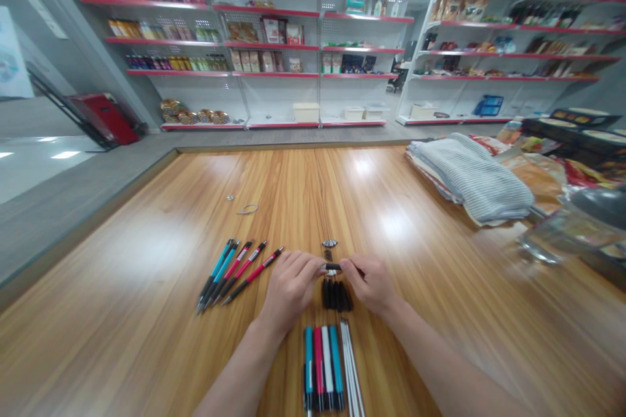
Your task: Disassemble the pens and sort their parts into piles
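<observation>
Nearest: four slim plastic pen barrels in teal, pink, white and teal [327,365], side by side, long axes near-far; just right, thin white refill rods [349,368], roughly parallel. Farther, short black tubular pen grips [336,296], bunched. Just past these, small black cylindrical pen piece [333,267], between left hand [292,283] and right hand [370,281], clamped toward each end by fingertips of both. Long axis left-right; cannot tell which end is the writing tip. Step in hand, probably: fitting pen parts together; next move likely calls for ends kept in line, steady push or twist. Off left, five teal and pink pens with black grips [239,262], tips toward near left. Farthest: silver metal cone pieces [329,244], clustered.
</observation>
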### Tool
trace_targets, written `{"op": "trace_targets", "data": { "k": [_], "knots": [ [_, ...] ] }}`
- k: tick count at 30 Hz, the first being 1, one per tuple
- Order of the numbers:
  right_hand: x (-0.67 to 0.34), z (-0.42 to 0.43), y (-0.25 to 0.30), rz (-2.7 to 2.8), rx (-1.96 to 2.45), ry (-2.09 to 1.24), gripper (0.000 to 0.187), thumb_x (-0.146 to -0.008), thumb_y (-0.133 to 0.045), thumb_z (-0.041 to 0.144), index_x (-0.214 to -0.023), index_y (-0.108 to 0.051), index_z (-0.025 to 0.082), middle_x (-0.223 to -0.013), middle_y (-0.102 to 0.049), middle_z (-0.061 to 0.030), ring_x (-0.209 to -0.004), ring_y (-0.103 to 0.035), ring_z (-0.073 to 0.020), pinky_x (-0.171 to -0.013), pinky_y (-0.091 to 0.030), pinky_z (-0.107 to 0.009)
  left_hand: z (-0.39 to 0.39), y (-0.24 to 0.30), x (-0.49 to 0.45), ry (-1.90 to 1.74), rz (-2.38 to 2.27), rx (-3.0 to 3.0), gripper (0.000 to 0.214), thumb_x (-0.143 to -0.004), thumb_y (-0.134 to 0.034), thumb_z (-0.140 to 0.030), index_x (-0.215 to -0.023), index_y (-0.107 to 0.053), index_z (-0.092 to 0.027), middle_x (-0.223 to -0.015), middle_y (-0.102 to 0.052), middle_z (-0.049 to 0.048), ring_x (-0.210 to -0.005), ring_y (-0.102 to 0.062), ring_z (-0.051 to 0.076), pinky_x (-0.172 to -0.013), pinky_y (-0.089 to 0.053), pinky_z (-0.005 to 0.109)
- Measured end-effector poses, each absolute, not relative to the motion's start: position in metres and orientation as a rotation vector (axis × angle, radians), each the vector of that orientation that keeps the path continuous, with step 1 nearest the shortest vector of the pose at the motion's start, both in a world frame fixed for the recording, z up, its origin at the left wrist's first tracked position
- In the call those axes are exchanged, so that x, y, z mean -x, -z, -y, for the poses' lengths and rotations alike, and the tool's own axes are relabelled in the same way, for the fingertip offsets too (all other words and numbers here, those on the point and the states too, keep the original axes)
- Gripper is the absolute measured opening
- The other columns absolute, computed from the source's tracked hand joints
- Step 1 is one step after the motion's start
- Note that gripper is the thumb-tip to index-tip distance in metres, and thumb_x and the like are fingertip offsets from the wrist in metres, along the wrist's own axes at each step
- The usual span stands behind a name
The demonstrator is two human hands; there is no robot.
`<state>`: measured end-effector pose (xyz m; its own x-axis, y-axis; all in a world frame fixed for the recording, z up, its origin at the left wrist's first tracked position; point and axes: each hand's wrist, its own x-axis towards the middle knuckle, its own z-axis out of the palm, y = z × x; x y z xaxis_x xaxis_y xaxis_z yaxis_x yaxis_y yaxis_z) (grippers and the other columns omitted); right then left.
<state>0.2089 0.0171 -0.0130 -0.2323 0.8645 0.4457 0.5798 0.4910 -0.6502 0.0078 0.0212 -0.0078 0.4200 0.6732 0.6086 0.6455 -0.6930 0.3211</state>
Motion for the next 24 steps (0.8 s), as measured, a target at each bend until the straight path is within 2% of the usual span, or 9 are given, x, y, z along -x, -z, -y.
{"op": "trace_targets", "data": {
  "k": [5, 15, 19, 22, 24],
  "knots": [
    [-0.2086, -0.0194, 0.0153, 1.976, 1.166, -0.48, 0.037, -0.096, -0.042, 0.032, -0.069, -0.062, 0.017, -0.062, -0.059, -0.0026, -0.06, -0.052, -0.0128, -0.061, -0.037, -0.026, -0.0217, 0.0098, -0.0075, -1.081, -1.23, -2.659, 0.011, -0.092, -0.049, -0.017, -0.094, -0.06, -0.019, -0.083, -0.065, 0.0042, -0.078, -0.056, 0.017, -0.072, -0.039, 0.03],
    [-0.2088, -0.0218, 0.0158, 2.082, 1.094, -0.264, 0.031, -0.097, -0.041, 0.029, -0.074, -0.058, 0.017, -0.068, -0.056, -0.0044, -0.065, -0.049, -0.0143, -0.063, -0.036, -0.027, -0.0182, 0.0089, -0.0069, -0.962, -1.332, -2.691, 0.017, -0.093, -0.045, -0.021, -0.089, -0.061, -0.02, -0.072, -0.062, 0.0018, -0.067, -0.056, 0.013, -0.06, -0.035, 0.025],
    [-0.2081, -0.0228, 0.0148, 2.091, 1.066, -0.254, 0.028, -0.096, -0.043, 0.028, -0.076, -0.059, 0.017, -0.068, -0.056, -0.0046, -0.067, -0.05, -0.0153, -0.064, -0.037, -0.028, -0.0191, 0.0084, -0.0064, -0.978, -1.334, -2.688, 0.017, -0.093, -0.046, -0.022, -0.09, -0.062, -0.02, -0.073, -0.062, 0.0018, -0.068, -0.056, 0.014, -0.062, -0.035, 0.026],
    [-0.2067, -0.0211, 0.0103, 2.075, 1.066, -0.306, 0.021, -0.094, -0.047, 0.028, -0.083, -0.061, 0.017, -0.076, -0.061, -0.0051, -0.073, -0.053, -0.0159, -0.069, -0.039, -0.028, -0.0206, 0.0046, -0.0063, -1.022, -1.341, -2.693, 0.016, -0.093, -0.048, -0.021, -0.087, -0.063, -0.019, -0.076, -0.063, 0.0029, -0.073, -0.055, 0.015, -0.068, -0.036, 0.029],
    [-0.2061, -0.0197, 0.0075, 2.074, 1.088, -0.336, 0.02, -0.093, -0.047, 0.027, -0.08, -0.059, 0.018, -0.076, -0.061, -0.0046, -0.073, -0.053, -0.0155, -0.069, -0.038, -0.028, -0.0211, 0.0028, -0.0065, -1.052, -1.324, -2.688, 0.015, -0.092, -0.049, -0.02, -0.088, -0.063, -0.019, -0.079, -0.065, 0.0032, -0.077, -0.055, 0.015, -0.073, -0.037, 0.03]
  ]
}}
